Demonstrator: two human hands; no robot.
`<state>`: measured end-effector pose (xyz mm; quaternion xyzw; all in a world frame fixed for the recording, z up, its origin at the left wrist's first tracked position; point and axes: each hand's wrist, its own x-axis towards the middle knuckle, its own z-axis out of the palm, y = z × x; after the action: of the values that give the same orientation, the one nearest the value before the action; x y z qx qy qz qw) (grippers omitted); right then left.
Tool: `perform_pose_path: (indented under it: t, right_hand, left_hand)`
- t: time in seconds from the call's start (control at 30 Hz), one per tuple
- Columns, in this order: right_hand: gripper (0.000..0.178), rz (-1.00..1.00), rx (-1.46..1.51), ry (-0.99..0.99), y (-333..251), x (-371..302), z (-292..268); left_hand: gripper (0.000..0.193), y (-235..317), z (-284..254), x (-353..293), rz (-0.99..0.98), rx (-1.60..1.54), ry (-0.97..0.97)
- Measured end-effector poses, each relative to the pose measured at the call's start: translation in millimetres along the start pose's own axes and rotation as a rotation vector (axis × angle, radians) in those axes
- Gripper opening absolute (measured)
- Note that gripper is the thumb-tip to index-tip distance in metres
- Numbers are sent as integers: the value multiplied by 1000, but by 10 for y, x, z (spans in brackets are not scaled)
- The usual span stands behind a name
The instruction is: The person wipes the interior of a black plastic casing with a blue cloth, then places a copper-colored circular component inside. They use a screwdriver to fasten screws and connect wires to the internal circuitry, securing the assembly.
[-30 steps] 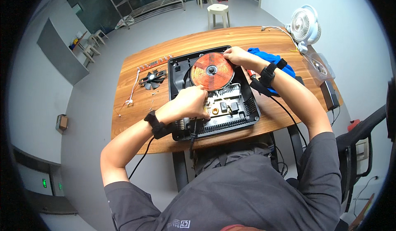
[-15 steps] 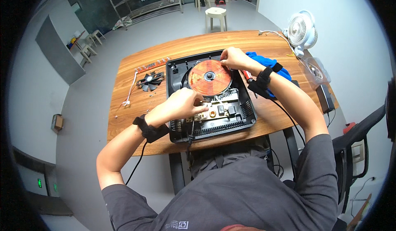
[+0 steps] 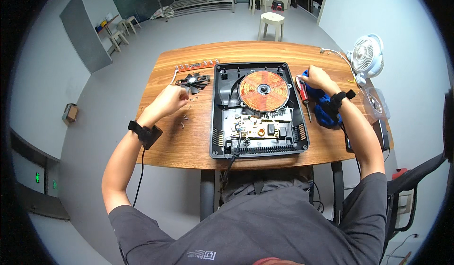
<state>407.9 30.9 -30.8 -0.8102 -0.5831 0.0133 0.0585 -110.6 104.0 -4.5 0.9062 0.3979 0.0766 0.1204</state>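
An opened induction cooker base (image 3: 219, 123), a black tray-like housing, lies on the table. Inside it are a round copper coil (image 3: 253, 92) and a circuit board (image 3: 255, 129). Left of it, my left hand (image 3: 169, 100) hovers beside a black cooling fan (image 3: 195, 81) and several small screws (image 3: 185, 118); its fingers are curled together, and what they hold, if anything, is hidden. To the right, my right hand (image 3: 321, 79) is over a blue cloth (image 3: 326, 111), fingers apart. Its fingertips are close to the handle of a red screwdriver (image 3: 303, 92), which lies beside the housing.
A narrow orange control board (image 3: 196, 66) with a white cable lies at the far left of the table (image 3: 189, 147). On the right stand a white fan (image 3: 366, 57), a clear plastic box (image 3: 377, 105) and a black box (image 3: 381, 135). A stool (image 3: 272, 23) stands beyond the table.
Both hands have left the housing. My left hand moved left toward the screws and fan; my right moved right toward the screwdriver and cloth. The view has shifted, too.
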Motion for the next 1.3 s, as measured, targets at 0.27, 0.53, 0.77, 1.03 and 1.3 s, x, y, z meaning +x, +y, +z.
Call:
perform_pose_path:
  t: [0.27,0.53,0.77,1.03,1.3]
  right_hand:
    - [52,-38,-16,72,-197,-89,79]
    - [46,-136,-89,38,-320,-188,112]
    - [46,-165,-74,14,-172,-154,299]
    - [50,-138,8,-59,-212,-163,134]
    - [52,-119,188,247,-126,133,-404]
  left_hand:
    - [18,-327,263,-120,-95,-19,-20]
    - [19,-265,405,-55,-101,-36,-16]
    - [15,-240,480,-64,-60,-47,81]
    - [12,-209,478,-88,-112,-78,80]
    - [12,-187,494,-84,-127,-2,77]
